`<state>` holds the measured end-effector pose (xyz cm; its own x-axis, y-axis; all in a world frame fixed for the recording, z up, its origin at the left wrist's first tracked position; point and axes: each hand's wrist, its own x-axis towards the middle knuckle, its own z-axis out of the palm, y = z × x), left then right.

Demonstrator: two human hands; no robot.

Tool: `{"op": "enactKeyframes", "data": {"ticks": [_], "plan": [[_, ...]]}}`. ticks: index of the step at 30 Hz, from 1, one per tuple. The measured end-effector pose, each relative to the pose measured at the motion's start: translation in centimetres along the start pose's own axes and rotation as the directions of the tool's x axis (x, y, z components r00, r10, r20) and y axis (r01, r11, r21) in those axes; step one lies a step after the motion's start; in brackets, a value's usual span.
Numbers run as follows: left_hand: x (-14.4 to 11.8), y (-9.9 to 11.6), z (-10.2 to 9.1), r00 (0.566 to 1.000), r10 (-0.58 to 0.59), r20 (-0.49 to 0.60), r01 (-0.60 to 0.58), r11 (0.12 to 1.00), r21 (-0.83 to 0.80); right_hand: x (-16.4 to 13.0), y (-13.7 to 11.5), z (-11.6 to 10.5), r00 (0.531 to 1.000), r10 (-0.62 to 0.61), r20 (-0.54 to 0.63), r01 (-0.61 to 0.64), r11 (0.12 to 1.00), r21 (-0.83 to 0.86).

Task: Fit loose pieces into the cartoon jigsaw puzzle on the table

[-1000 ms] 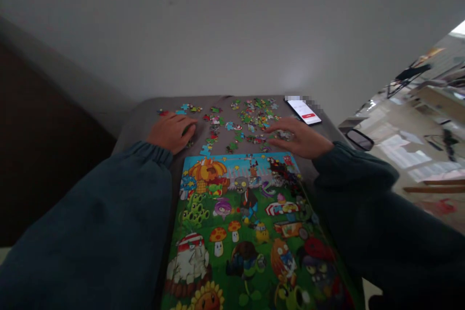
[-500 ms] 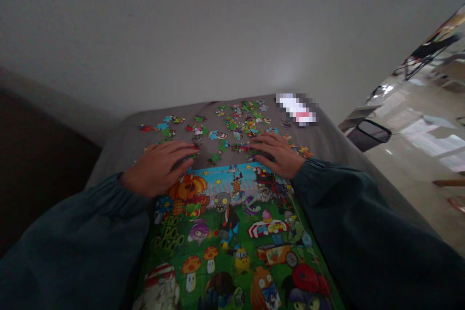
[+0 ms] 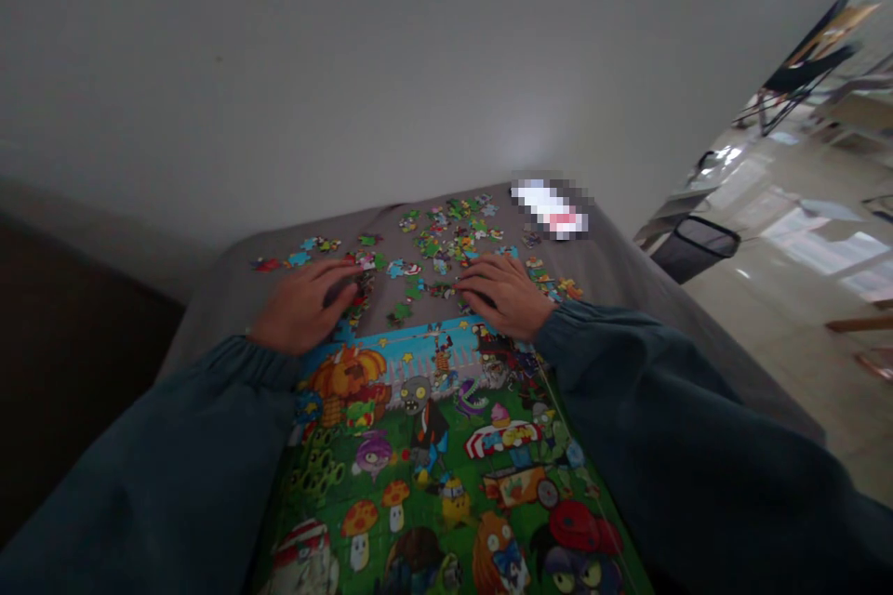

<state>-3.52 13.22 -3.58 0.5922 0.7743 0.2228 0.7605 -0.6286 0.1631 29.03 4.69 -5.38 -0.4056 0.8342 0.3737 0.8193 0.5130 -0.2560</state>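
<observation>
My left hand (image 3: 301, 305) lies low over the left part of the loose jigsaw pieces (image 3: 446, 246), its thumb apart from the fingers. Its fingertips are beside a pink and white piece (image 3: 364, 260), and I see nothing held between them. On the right, my right hand (image 3: 508, 297) rests with fingers stretched out and slightly bent over more pieces, some hidden beneath it. Between the hands lie several small green and multicoloured pieces (image 3: 401, 311). Closer to me is a picture board (image 3: 433, 446) with cartoon zombies, mushrooms and a pumpkin, its upper corners partly behind my hands.
A grey cloth (image 3: 233, 288) covers the table, which stands against a pale wall (image 3: 349, 65). At the back right corner lies a blurred-out bright phone-like object (image 3: 551, 207). A dark mesh-like chair back (image 3: 698, 246) and shiny floor (image 3: 767, 297) are beyond the right edge.
The camera view has shifted slightly. My left hand has moved a little farther from me, toward the pink and white piece. My right hand stays nearly in place, its fingers a bit more bent.
</observation>
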Motion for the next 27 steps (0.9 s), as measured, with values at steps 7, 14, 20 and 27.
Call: {"op": "enactKeyframes", "data": {"ticks": [7,14,20,27], "plan": [[3.2,-2.0,1.9,0.994,-0.094,-0.058,0.095,0.995,0.012,0.2,1.9,-1.9,0.93,0.128,-0.344,-0.125,0.992,0.032],[3.1,-1.8,1.4,0.997,-0.058,-0.056,0.055,0.997,-0.053,0.1,4.0,-3.9,0.841,0.2,-0.503,-0.184,0.98,0.082],[3.1,-1.6,1.5,0.997,-0.067,-0.047,0.06,0.99,-0.127,-0.6,6.6,-6.1,0.774,0.306,-0.554,-0.3,0.948,0.105],[3.3,-1.1,1.4,0.994,-0.106,-0.023,0.098,0.968,-0.229,-1.5,8.7,-6.4,0.806,0.419,-0.419,-0.427,0.901,0.08]]}}
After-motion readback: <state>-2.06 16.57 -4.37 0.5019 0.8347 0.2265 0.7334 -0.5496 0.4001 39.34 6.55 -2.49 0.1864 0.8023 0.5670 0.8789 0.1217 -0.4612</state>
